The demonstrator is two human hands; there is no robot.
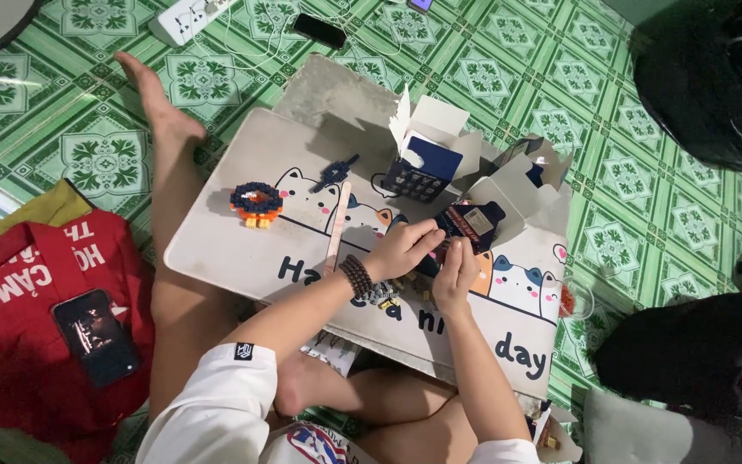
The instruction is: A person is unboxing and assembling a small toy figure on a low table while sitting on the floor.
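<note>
While our left hand [401, 247] and right hand [455, 273] pinch closed on small building pieces [441, 249] at mid-frame, we should press squarely; the dark box [472, 225] sits just above on the table [216, 232].

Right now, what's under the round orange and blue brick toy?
The round brick toy sits on the small white lap table with cartoon cats. The spot directly beneath is covered, so nothing else shows.
</note>
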